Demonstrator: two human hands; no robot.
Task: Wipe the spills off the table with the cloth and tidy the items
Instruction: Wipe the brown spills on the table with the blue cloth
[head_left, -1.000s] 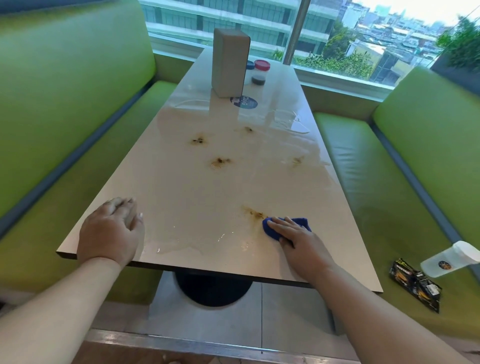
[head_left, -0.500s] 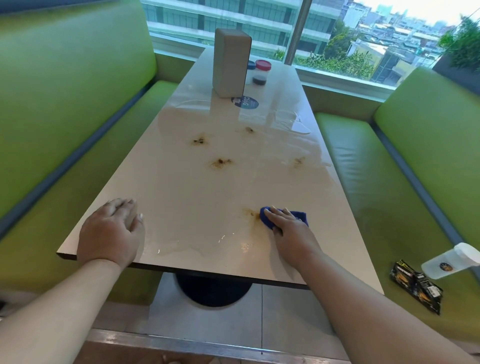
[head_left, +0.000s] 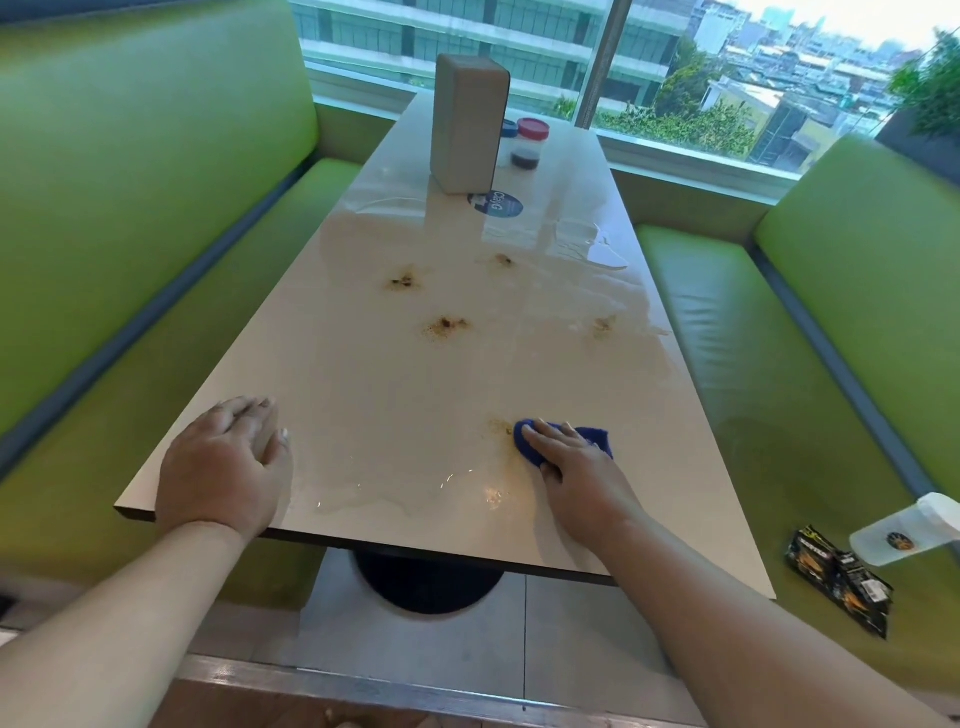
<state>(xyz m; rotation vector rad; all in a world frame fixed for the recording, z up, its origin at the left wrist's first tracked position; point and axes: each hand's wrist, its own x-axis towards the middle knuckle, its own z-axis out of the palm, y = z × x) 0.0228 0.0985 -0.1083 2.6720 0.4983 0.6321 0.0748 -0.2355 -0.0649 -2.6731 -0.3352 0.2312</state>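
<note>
A long glossy beige table (head_left: 363, 395) carries several brown spills: one (head_left: 404, 281) at the middle left, one (head_left: 447, 326) in the centre, one (head_left: 603, 326) to the right, and a faint smear (head_left: 500, 426) just left of the cloth. The blue cloth (head_left: 592, 436) lies under my right hand (head_left: 576, 462), which presses it flat with straight fingers. My left hand (head_left: 223, 467) rests palm down near the front left corner. Clear liquid (head_left: 395, 493) pools near the front edge.
At the far end stand a tall beige box (head_left: 467, 124), a red-lidded jar (head_left: 529, 143) and a round blue sticker (head_left: 496, 203). Green benches flank the table; the right bench holds a black snack packet (head_left: 836, 582) and a clear bottle (head_left: 904, 535).
My right hand has slid the blue cloth away from me and slightly left onto the brown smear, which now looks fainter. My left hand has stayed put.
</note>
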